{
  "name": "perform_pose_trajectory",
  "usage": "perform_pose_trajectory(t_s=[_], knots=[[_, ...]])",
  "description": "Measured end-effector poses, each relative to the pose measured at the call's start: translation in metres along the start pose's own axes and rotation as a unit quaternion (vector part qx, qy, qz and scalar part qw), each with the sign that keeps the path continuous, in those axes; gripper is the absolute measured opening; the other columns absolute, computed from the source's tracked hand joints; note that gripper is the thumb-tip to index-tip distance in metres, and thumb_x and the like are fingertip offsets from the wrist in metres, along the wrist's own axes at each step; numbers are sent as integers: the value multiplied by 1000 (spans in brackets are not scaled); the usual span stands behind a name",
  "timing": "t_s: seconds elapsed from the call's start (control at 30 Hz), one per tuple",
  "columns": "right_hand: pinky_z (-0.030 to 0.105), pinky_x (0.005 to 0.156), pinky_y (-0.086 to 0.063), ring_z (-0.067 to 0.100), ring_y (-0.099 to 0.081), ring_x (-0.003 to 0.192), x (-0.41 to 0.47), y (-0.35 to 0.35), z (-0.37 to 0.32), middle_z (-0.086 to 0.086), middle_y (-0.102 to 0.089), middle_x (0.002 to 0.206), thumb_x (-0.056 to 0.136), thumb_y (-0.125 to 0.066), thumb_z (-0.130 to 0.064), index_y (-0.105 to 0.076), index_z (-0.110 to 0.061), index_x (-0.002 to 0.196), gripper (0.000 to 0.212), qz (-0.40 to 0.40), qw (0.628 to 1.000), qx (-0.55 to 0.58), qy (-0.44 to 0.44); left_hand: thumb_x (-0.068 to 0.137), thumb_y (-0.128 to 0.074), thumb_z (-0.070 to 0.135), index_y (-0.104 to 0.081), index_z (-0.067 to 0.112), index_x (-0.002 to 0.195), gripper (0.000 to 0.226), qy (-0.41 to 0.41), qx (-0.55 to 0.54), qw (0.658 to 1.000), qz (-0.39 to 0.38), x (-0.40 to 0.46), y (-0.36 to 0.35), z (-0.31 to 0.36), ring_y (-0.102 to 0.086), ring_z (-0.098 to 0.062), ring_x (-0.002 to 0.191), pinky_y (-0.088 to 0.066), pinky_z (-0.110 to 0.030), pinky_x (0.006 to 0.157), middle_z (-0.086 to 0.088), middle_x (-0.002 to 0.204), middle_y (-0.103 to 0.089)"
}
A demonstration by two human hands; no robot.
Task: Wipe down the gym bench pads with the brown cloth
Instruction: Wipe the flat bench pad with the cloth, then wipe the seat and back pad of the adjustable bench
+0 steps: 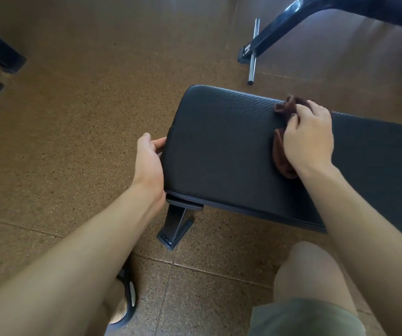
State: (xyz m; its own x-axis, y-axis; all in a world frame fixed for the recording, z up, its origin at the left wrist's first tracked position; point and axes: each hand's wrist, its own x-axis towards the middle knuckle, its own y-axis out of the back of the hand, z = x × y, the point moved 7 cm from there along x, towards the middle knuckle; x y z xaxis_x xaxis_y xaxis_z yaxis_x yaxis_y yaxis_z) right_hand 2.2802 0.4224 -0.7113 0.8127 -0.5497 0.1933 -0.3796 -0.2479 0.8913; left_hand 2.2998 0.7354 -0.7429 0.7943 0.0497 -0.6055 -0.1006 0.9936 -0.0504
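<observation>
We see a dark padded bench pad (219,146) filling the middle and right of the view, raised above a speckled brown floor (86,105). Its long axis runs from the rounded end at centre left away to the right edge of the view, sloping slightly towards us as it goes right. The rounded end points left. The surface carries fine diagonal ribbing.

The brown cloth (283,141) lies bunched on top of the pad, right of its middle and nearer the far edge than the near one. Its crumpled length runs roughly near to far, across the pad's width, with a puckered knot of fabric at the far end.

Our right hand (309,139) sits on the cloth, fingers curled down and gathering the fabric, so it grips the cloth against the pad. Our left hand (149,161) is at the pad's rounded left end, with the thumb lying along the end face. The fingers are hidden behind the palm and the pad's edge, so we cannot tell whether it grips the pad or only rests against it.

Under the near left corner of the pad, a black metal leg (177,226) reaches down to the floor. Far right, a black frame (280,32) with a shiny steel bar (253,52) across its foot stands well apart from the pad. Near us are a bare knee (309,270), green shorts (304,318) and a dark sandal (127,297).
</observation>
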Motion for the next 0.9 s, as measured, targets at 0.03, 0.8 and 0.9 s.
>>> perform_pose_trajectory(t_s=[0.03,0.8,0.9], knots=[[47,116,-34,40,-47,131,-2,-2,-8,20,-60,137,99,-39,-18,-68,1,119,40,6,1000,-13,-17,108,-22,55,-66,24,126,57,2,5,1000,-3,0,1,0,-73,-12,95,-52,-28,66,2,111,-77],[34,94,-54,23,-68,106,-89,53,-205,1,-75,111,102,-53,-7,-75,-18,118,30,-394,828,319,-242,108,-40,52,-42,16,154,59,208,256,939,-93,-97,32,171,-48,-24,141,-31,-44,122,-4,155,-48],[35,81,-58,24,-70,90,-61,105,-263,11,-74,98,103,-52,-7,-73,-11,118,27,-333,688,510,-394,99,-53,59,-54,24,138,53,186,281,923,-187,-112,18,237,-59,-21,129,-39,-46,117,1,141,-61]])
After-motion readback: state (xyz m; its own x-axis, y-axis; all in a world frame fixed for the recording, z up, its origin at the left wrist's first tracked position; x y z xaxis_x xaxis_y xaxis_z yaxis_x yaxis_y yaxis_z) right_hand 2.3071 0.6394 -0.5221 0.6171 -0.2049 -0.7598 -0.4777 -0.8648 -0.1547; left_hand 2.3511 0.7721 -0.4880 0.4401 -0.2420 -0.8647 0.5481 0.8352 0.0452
